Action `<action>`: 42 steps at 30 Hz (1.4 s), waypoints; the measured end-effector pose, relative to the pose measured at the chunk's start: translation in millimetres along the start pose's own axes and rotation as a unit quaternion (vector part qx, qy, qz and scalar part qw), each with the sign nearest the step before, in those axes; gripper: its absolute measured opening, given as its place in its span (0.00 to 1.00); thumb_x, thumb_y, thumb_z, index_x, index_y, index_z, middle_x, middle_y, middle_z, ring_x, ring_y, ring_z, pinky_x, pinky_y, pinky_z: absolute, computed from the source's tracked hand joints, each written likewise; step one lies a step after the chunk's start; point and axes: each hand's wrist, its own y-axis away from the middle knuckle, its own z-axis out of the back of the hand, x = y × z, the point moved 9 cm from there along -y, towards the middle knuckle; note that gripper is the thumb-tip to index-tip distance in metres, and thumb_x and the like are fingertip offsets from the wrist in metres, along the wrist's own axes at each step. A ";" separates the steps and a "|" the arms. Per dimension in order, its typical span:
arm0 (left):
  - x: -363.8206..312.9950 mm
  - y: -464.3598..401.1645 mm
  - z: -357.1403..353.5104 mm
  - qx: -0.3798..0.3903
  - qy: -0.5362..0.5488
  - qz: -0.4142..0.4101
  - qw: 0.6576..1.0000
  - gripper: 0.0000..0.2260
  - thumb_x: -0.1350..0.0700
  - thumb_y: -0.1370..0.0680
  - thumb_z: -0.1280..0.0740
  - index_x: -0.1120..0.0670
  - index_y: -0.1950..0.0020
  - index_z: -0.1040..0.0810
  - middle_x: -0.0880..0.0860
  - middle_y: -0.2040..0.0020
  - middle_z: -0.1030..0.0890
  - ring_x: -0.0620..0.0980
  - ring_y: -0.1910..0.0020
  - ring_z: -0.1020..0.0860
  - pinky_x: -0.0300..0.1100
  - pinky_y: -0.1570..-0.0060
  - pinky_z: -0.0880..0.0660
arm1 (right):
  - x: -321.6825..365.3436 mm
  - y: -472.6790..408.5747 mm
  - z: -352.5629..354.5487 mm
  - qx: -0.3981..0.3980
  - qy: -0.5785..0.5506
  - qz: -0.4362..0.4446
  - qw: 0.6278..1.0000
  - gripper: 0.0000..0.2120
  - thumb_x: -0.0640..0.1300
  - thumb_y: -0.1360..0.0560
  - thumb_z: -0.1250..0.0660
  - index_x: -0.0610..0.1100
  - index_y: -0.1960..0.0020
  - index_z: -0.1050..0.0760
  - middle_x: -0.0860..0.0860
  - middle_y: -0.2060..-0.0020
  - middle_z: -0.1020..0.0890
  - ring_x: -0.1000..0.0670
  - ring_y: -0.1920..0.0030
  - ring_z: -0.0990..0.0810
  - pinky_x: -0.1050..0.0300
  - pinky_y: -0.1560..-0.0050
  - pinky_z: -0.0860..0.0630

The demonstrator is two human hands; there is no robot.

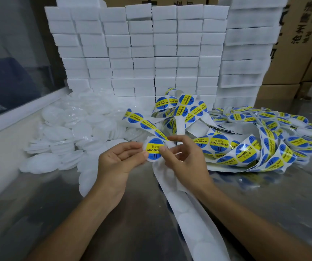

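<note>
- I work in front of the wall of white blocks, on the side toward me and about at its middle. That is where the white lid is held, lifted off the steel table.
- My left hand grips the lid by its edge, thumb on top and fingers curled under. I keep this hold on the rim only, so no skin touches the adhesive.
- My right hand pinches the round label at its edge, thumb and forefinger together on it and the other fingers loosely spread.
- The label looks roughly centred, with white rim showing around it. I judge the step to be seating it, so I check that the rim is even before pressing.
- I press from the label's centre outward with the thumb, to push out air and avoid creases.
- The printed strip lies heaped at the wall's foot, and the spent backing trails from there toward me. I keep both from dragging on the label.
- Bare lids lie by the wall's left end and labelled lids by its right end. The finished lid goes with the labelled ones.
</note>
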 end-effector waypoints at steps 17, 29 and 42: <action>19.4 4.2 -20.3 0.101 0.043 0.074 0.991 0.14 0.63 0.33 0.30 0.60 0.48 0.16 0.63 0.55 0.16 0.56 0.56 0.15 0.43 0.57 0.19 | -2.8 8.6 -21.4 0.056 -0.034 -0.025 0.998 0.15 0.58 0.31 0.26 0.48 0.54 0.23 0.52 0.75 0.23 0.46 0.78 0.22 0.54 0.76 0.25; 21.8 10.1 -32.3 0.151 -0.053 0.040 0.986 0.19 0.60 0.30 0.31 0.63 0.39 0.20 0.70 0.45 0.20 0.63 0.44 0.19 0.52 0.43 0.22 | -9.2 7.1 -21.8 0.068 -0.024 -0.069 0.995 0.23 0.59 0.26 0.30 0.40 0.62 0.31 0.46 0.78 0.26 0.46 0.81 0.27 0.60 0.82 0.32; 22.5 -1.5 -7.2 0.061 -0.016 0.076 0.995 0.09 0.64 0.22 0.38 0.65 0.50 0.19 0.61 0.56 0.15 0.54 0.60 0.17 0.43 0.61 0.19 | -2.4 10.9 -35.5 0.159 -0.118 -0.068 0.978 0.13 0.40 0.27 0.25 0.43 0.47 0.27 0.40 0.73 0.18 0.47 0.78 0.23 0.58 0.74 0.25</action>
